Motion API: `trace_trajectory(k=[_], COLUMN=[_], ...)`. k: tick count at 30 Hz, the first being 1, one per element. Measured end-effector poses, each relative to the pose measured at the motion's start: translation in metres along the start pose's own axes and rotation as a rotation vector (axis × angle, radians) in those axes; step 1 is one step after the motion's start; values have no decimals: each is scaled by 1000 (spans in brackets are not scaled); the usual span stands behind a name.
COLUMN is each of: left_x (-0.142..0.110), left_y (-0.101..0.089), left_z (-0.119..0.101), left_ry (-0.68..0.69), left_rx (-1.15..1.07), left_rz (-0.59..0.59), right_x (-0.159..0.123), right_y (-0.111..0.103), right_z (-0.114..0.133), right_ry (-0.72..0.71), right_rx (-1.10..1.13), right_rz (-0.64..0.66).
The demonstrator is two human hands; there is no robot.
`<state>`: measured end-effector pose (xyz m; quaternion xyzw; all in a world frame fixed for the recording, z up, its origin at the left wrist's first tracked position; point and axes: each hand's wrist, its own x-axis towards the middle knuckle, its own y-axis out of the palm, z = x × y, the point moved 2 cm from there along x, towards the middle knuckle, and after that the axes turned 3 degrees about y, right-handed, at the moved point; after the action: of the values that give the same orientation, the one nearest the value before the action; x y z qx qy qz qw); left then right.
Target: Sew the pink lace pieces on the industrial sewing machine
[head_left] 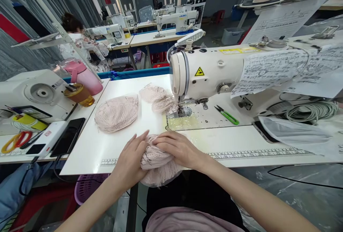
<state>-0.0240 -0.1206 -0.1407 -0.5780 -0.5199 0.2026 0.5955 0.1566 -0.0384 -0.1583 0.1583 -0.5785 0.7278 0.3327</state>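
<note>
My left hand (131, 160) and my right hand (178, 148) rest on a bundle of pale pink lace pieces (158, 166) at the table's front edge. Both hands curl their fingers over the lace and grip it. A flat stack of pink lace (117, 112) lies on the table to the left. Another lace piece (159, 100) sits by the needle of the white sewing machine (211, 73), just beyond my hands.
Green thread snips (227, 115) lie on the machine bed. At left are a black phone (68, 135), a white power bank (49, 137), an amber cup (79, 94), a pink bottle (85, 76) and coloured rings (14, 142). A purple basket (87, 187) stands under the white table (254, 142). Another person (76, 35) sits far left.
</note>
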Motion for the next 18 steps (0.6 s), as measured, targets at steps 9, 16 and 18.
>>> trace_trajectory(k=[9,16,18], left_x=[-4,-11,-8], left_y=[2,8,5], left_z=[-8,-14,-15], left_ry=[95,204,112], left_rx=[77,205,182], left_rz=[-189,-285,-243], right_x=[-4,-2,-3], right_y=[-3,-6,-5], right_z=[2,-11,-12], right_ry=[23,353,337], right_rx=[-11,181,194], right_rz=[-76,189,136])
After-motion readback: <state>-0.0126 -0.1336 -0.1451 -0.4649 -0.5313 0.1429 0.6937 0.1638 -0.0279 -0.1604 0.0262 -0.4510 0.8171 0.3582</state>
